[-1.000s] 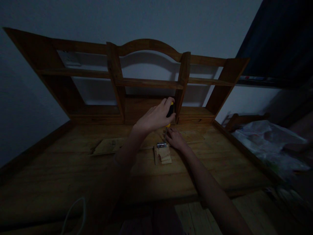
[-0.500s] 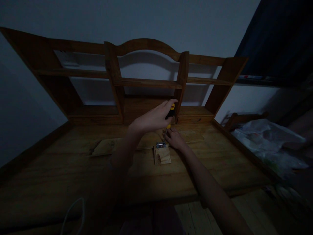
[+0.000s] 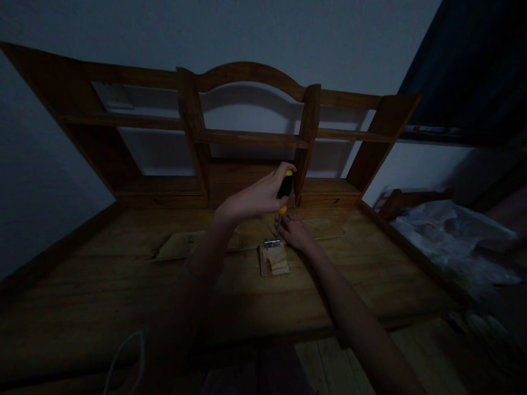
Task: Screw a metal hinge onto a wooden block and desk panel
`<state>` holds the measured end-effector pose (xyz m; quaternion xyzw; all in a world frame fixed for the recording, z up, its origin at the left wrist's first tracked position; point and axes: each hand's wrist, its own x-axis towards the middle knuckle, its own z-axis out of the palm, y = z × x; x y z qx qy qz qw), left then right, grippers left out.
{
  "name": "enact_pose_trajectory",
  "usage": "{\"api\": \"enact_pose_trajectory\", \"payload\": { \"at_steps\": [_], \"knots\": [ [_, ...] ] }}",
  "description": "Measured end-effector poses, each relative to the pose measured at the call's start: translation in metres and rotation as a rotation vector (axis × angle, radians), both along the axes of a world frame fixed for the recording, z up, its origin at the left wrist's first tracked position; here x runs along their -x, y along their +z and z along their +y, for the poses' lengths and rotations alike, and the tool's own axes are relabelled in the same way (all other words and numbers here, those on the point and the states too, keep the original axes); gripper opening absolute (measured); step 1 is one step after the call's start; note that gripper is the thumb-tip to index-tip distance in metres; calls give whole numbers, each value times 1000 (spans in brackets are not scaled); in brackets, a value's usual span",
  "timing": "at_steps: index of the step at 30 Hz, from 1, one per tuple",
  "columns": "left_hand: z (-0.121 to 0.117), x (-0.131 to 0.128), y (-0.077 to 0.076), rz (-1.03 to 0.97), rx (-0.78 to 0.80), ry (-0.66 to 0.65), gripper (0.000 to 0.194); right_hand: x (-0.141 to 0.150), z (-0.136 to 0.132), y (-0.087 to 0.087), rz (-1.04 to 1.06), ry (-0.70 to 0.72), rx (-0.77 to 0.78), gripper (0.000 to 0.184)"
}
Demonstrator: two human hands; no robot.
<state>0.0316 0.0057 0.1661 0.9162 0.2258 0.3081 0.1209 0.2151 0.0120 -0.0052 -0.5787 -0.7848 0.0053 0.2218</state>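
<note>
My left hand (image 3: 263,192) is wrapped round the black and yellow handle of a screwdriver (image 3: 284,188), held nearly upright. The shaft points down at a small metal hinge (image 3: 272,242), its tip at the hinge's right end. That hinge lies between a small wooden block (image 3: 275,260) with a torn-looking top and a long thin wooden board (image 3: 177,247) behind it. My right hand (image 3: 296,233) rests on the board just right of the shaft, fingers spread and lying down on the wood. Dim light hides the exact fingertip contact.
Everything lies on a wooden desk (image 3: 354,274) with a raised shelf unit (image 3: 247,140) along its back. To the right, beyond the desk's side rail, is a clear plastic bag (image 3: 448,230). A pale cable (image 3: 127,345) loops at the lower left.
My left hand and the screwdriver have shifted slightly up and to the left, with a small turn in the grip. My right hand, hinge and block stay nearly the same.
</note>
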Motion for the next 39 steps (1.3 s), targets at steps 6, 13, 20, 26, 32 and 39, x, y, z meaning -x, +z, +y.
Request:
{"api": "enact_pose_trajectory", "payload": {
  "at_steps": [6,13,20,26,32,39],
  "knots": [
    [-1,1,4,10,-42,87,48,0,0,-1,3,-5,-6,33],
    [-4,2,6,34,-6,102,42,1,-2,1,4,-9,2,32],
    [-13,-1,7,80,-152,208,44,1,-2,1,12,0,7,31],
    [-16,-4,7,62,-126,330,39,1,-1,1,0,-9,6,28],
    [-7,1,10,43,-35,131,45,1,-1,1,2,-5,-1,29],
    [-2,-5,2,-14,-108,179,40,1,-1,1,4,-4,-6,33]
  ]
}}
